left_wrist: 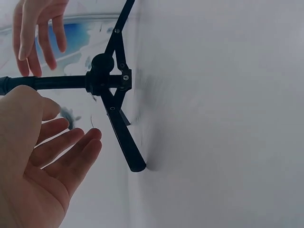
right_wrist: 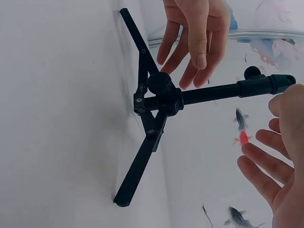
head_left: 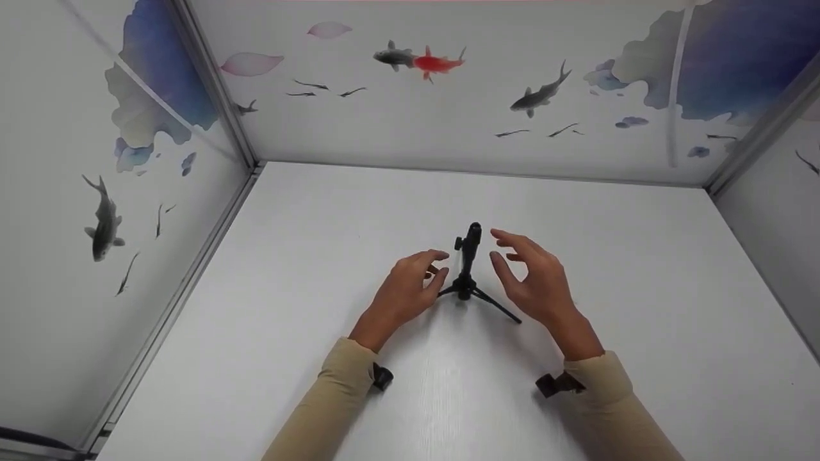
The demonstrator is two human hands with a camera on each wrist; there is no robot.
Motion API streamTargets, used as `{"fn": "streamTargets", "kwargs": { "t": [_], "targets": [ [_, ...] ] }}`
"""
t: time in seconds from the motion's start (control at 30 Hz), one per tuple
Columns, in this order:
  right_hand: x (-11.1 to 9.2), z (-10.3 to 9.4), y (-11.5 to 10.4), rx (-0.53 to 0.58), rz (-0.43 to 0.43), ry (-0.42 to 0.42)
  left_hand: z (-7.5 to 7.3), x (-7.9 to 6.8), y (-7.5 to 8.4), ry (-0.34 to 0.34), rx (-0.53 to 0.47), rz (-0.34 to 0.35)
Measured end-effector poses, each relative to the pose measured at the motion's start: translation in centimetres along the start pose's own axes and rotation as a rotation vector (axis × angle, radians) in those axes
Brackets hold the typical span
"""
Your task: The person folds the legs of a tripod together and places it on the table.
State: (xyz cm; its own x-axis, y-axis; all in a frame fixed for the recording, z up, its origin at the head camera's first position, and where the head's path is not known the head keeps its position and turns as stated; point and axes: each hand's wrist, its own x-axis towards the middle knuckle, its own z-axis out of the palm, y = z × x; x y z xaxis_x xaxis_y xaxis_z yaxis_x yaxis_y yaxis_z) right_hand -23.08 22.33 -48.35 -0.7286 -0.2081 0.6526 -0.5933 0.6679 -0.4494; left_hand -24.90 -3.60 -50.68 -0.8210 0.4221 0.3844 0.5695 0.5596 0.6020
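A small black tripod (head_left: 469, 256) stands upright on the white table, its legs spread. Its central column and a round knob (right_wrist: 160, 83) at the leg joint show in the right wrist view. To its left is my left hand (head_left: 410, 285), fingers loosely bent, with a gap to the column in the left wrist view. On the other side, my right hand (head_left: 538, 275) hovers beside the column with thumb and fingers apart. Neither hand grips anything. In the left wrist view the legs (left_wrist: 124, 137) reach down to the tabletop.
The white tabletop (head_left: 295, 320) is bounded by a back wall (head_left: 448, 128) and a left wall (head_left: 51, 256) painted with fish and blue patches. Metal edging runs along the left side. A black wrist camera (head_left: 382, 378) sits at the left cuff, another (head_left: 548, 385) at the right.
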Motion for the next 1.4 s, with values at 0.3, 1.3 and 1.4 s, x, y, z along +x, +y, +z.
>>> {"fn": "streamTargets", "kwargs": {
  "t": [0.3,1.3,1.4],
  "targets": [
    [-0.1,0.5,-0.4,0.072,-0.012,-0.021,0.4,0.6,0.3,-0.097,-0.054,-0.034],
    [0.7,1.8,-1.6,0.178,0.014,-0.035,0.9,0.8,0.0,-0.21,0.003,-0.035],
    [0.7,1.9,-1.8,0.172,0.019,-0.033,1.0,0.8,0.0,-0.204,0.009,-0.045]
  ]
}}
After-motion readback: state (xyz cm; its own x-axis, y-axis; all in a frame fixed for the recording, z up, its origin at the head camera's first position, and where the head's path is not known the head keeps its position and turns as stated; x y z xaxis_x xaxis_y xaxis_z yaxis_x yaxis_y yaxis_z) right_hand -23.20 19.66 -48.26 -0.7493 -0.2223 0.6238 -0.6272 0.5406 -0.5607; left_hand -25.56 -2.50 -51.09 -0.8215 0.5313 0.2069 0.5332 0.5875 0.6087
